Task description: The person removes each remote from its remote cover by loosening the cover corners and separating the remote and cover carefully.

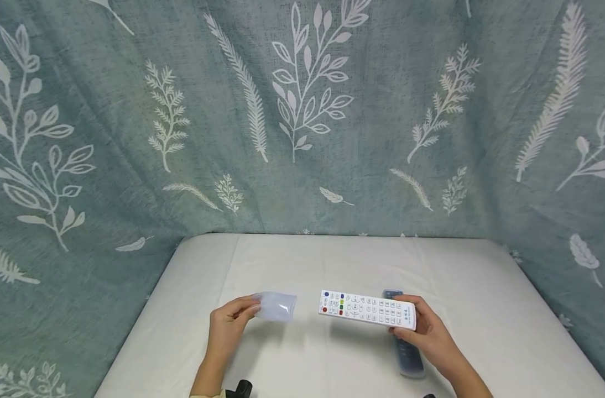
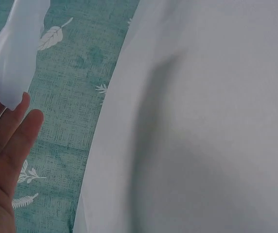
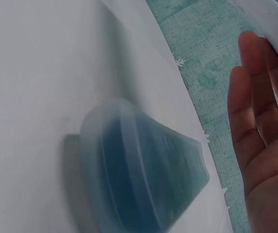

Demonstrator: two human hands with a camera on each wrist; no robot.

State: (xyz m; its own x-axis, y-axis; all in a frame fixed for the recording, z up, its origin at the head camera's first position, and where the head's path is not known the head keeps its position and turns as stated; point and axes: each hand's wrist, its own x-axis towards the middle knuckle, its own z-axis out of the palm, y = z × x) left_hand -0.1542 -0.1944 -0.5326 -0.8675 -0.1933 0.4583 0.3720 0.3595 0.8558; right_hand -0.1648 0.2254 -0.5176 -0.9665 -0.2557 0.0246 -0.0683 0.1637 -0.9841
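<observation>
My left hand pinches one end of a small translucent plastic sleeve above the table. In the left wrist view that sleeve hangs limp between the fingertips. A white remote control is gripped at its right end by my right hand, buttons facing the head camera. It points left, with a gap between it and the sleeve. Below the right hand lies a dark remote control, partly hidden by the hand and the white remote. The right wrist view shows a translucent cover around it.
A white cloth covers the table. Green fabric with white leaf prints rises behind the back edge and at both sides. Dark bits of gear show at the bottom edge near the left wrist.
</observation>
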